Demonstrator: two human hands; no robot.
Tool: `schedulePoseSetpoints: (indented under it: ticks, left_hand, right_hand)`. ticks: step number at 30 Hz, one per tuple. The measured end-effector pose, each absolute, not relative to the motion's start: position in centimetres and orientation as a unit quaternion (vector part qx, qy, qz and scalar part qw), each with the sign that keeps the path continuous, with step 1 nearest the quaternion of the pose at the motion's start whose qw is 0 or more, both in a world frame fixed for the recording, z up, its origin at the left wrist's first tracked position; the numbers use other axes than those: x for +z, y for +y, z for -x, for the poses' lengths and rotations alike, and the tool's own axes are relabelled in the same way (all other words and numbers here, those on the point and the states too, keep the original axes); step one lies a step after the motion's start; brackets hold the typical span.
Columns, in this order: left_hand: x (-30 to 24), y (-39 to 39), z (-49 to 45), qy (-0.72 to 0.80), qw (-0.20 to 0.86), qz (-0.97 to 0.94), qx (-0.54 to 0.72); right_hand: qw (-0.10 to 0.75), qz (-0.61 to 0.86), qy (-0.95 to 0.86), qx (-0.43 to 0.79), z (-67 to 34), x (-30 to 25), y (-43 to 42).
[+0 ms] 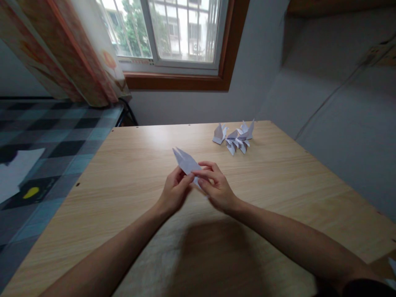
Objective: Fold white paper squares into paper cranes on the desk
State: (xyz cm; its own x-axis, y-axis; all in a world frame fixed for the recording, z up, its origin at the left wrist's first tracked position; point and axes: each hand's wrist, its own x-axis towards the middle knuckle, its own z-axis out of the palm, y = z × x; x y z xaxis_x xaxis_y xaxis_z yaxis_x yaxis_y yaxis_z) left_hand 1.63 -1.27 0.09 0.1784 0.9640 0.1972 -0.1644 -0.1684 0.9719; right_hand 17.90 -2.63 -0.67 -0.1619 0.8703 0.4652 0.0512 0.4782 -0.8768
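Fingers (205, 173) of both hands are closed on a flat, folded white paper piece (187, 162), long and diamond-like, which is held over a pale wood-grain tabletop (130, 165). On its left side the left hand (173, 190) pinches it with the thumb on top; at its near right end the right hand (219, 189) grips it, thumb and forefinger drawn together on the paper. Two narrow points, with a slit between them, stick out past the hands at the paper piece's far left end.

Wide stretches of wood surface run out to the left and right of the paper piece, and the tabletop's far edge lies well beyond it. Beyond it and to its right stands a cluster of folded white paper shapes with pointed tips (236, 138), near that far edge. Well left of it, past the tabletop's side edge, lies a blue, grey and black checked cloth (62, 142); well right of it rises a pale grey wall (343, 119).

The paper piece's near end is partly covered by the right hand and blurred, and the left fingers beneath it are mostly hidden. The clustered shapes overlap, so their number is hard to make out. Far to the right and nearer than the paper piece, white scraps (392, 264) are cut off by the view's border.
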Motion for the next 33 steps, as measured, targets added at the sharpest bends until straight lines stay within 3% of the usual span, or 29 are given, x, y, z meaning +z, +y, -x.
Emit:
schedulePoseSetpoints:
  ticks: [8,14,19,25,33]
  left_hand:
    - [0.3,-0.7,-1.6,0.394,0.531,-0.489,0.569]
    - [0.9,-0.8,-1.6,0.396,0.527,-0.481,0.578]
    - [0.5,-0.9,-1.5,0.402,0.507,-0.52,0.557]
    - [0.6,-1.4,-1.2,0.374,0.541,-0.539,0.526]
    - [1.1,-1.6,-1.5,0.401,0.462,-0.604,0.511]
  right_hand:
    - [0.529,0.38,-0.603,0.461,-18.3,-0.9,-2.2]
    - [0.516,0.295,-0.553,0.584,-18.8,-1.0,-1.4]
    - [0.481,0.313,-0.626,0.527,-19.7,-1.1,-0.8]
    - [0.522,0.358,-0.601,0.489,-19.6,-1.4,-0.6]
    - [0.551,0.404,-0.569,0.458,-18.5,-0.3,-1.9]
